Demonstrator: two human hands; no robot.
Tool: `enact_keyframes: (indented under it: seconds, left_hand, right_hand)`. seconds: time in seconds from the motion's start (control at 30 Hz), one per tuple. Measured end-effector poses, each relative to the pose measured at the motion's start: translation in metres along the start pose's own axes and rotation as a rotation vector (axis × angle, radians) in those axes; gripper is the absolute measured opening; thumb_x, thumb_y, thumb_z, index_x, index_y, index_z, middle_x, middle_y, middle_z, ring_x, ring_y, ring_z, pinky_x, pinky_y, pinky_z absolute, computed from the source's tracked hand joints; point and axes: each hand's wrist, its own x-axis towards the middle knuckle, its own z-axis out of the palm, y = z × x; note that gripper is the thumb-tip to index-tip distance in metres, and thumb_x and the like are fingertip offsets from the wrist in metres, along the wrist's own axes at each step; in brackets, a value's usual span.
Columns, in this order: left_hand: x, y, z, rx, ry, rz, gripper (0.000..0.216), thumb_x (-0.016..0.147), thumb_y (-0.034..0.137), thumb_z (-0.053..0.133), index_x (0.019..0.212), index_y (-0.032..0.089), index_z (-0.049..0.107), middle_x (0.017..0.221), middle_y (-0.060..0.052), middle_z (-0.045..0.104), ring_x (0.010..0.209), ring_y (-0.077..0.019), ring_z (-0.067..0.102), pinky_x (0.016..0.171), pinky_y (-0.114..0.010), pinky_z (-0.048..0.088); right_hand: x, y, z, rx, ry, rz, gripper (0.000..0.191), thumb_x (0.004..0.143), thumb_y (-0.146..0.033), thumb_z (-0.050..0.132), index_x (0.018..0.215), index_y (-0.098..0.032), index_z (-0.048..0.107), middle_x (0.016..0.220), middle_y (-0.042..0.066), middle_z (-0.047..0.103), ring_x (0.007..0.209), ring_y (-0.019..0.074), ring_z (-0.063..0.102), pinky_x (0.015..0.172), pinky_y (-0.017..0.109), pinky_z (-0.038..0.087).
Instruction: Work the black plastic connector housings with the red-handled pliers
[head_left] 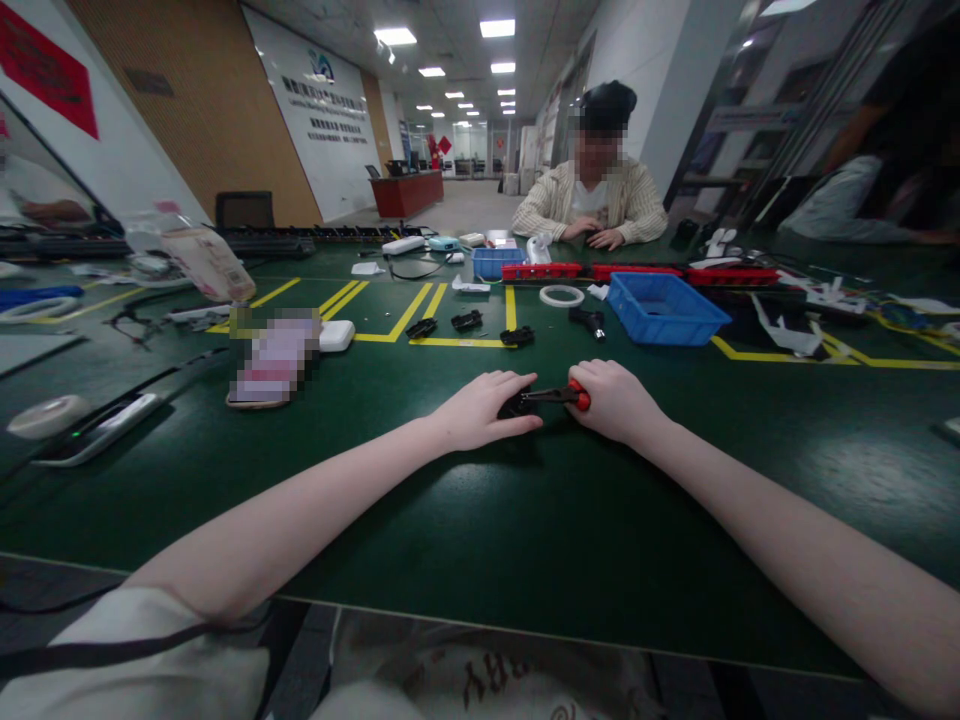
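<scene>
My left hand [487, 408] is closed on a small black plastic part [516, 403], its thumb and fingers on either side of it. Most of that part is hidden by the fingers. In my right hand [611, 398] are long-nosed pliers [553, 396] with red grips. Their dark jaws point left and reach the black part; whether they grip it I cannot tell. Farther off on the table lie several similar black parts, one at the left [421, 328], another in the middle [466, 320] and one at the right [517, 336].
Beyond my right hand stand a blue bin [667, 325], a black tool [589, 322] and a roll of tape [562, 296]. A phone [276, 355] and a white case [337, 336] lie left. A red strip [630, 272] runs across the back, where another person [592, 195] sits.
</scene>
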Motion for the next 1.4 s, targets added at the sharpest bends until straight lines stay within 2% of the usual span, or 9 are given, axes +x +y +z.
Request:
enact_keyframes:
  seconds: [0.2,0.47,0.73,0.93,1.13,1.4]
  left_hand:
    - [0.0,0.0,0.0019,0.007,0.065,0.019,0.074,0.083,0.047,0.064,0.142,0.014,0.034,0.135,-0.015,0.049,0.122,-0.0273,0.047,0.103,-0.043,0.041]
    - [-0.0004,-0.0009,0.0028,0.008,0.077,0.041,0.073,0.082,0.046,0.066,0.141,0.017,0.035,0.138,-0.015,0.046,0.126,-0.028,0.045,0.105,-0.045,0.04]
    - [-0.0005,0.0002,-0.0022,-0.128,0.024,-0.033,0.057,0.087,0.048,0.059,0.134,0.017,0.047,0.122,-0.01,0.058,0.11,-0.0248,0.056,0.094,-0.041,0.046]
    - [0.0013,-0.001,-0.0013,-0.126,0.019,-0.015,0.058,0.089,0.049,0.056,0.132,0.012,0.049,0.12,-0.012,0.061,0.107,-0.0242,0.058,0.092,-0.039,0.046]
    - [0.0014,-0.002,-0.0008,-0.096,0.016,0.0,0.054,0.089,0.048,0.056,0.131,0.016,0.05,0.12,-0.011,0.061,0.107,-0.0251,0.058,0.092,-0.041,0.046]
    - [-0.0007,-0.0012,0.0009,-0.068,0.1,0.042,0.064,0.081,0.044,0.067,0.135,0.018,0.043,0.128,-0.012,0.053,0.117,-0.0255,0.05,0.099,-0.042,0.044]
  right_hand:
    - [0.0001,0.0001,0.0013,0.003,-0.004,0.017,0.005,0.075,-0.022,0.055,0.076,-0.018,0.052,0.079,0.008,0.061,0.074,0.0213,0.054,0.07,0.031,0.039]
    - [0.0002,0.0001,0.0019,0.013,-0.003,0.029,0.005,0.074,-0.022,0.056,0.074,-0.019,0.052,0.078,0.008,0.061,0.073,0.0208,0.053,0.07,0.031,0.04]
    - [0.0004,-0.0002,0.0005,0.014,-0.004,0.012,0.003,0.076,-0.022,0.054,0.075,-0.019,0.053,0.079,0.008,0.062,0.073,0.0207,0.053,0.069,0.031,0.039]
    - [0.0005,-0.0007,0.0001,0.007,-0.011,0.01,0.003,0.076,-0.021,0.054,0.076,-0.018,0.053,0.08,0.009,0.061,0.073,0.0208,0.053,0.069,0.031,0.039]
    - [-0.0001,-0.0009,-0.0003,0.011,-0.003,0.014,0.003,0.076,-0.02,0.054,0.077,-0.018,0.053,0.079,0.009,0.06,0.073,0.0211,0.053,0.068,0.031,0.039]
    - [-0.0011,-0.0018,-0.0011,0.038,0.016,0.023,0.004,0.076,-0.02,0.055,0.079,-0.017,0.054,0.098,0.011,0.059,0.076,0.0191,0.055,0.068,0.029,0.041]
